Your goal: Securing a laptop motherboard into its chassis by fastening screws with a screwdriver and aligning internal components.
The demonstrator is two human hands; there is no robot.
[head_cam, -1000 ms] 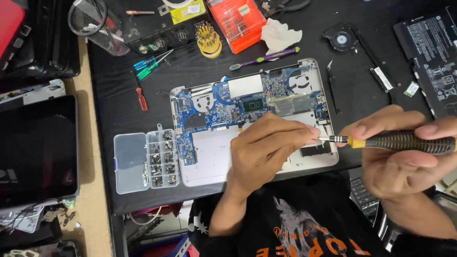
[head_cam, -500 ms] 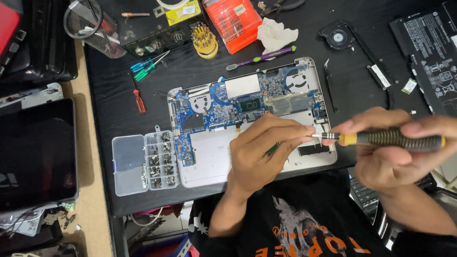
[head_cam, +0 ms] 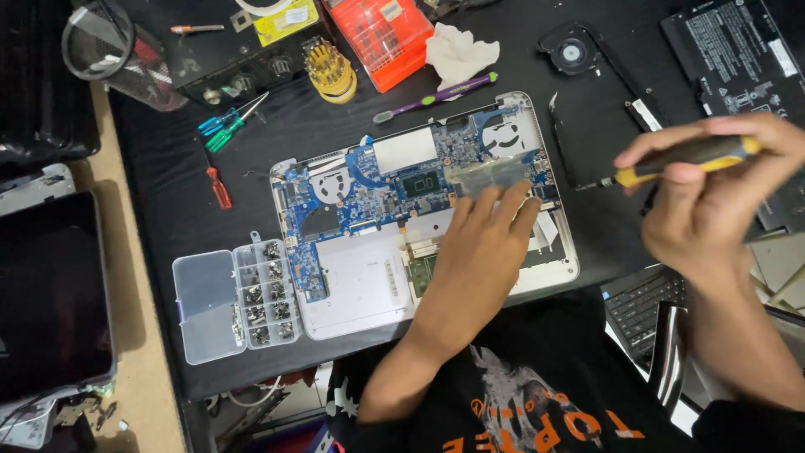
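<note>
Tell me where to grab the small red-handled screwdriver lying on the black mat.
Grip the small red-handled screwdriver by its red handle, coming straight down from above. It lies flat on the black mat with bare mat either side; the handle is its thickest part.

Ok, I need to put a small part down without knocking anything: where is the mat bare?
Bare black mat lies left of the opened laptop, between the red screwdriver and the screw organizer. Another free patch sits right of the laptop, below the fan. The top edge is crowded: orange case, bit holder, cloth. The left hand covers the laptop's right part.
</note>
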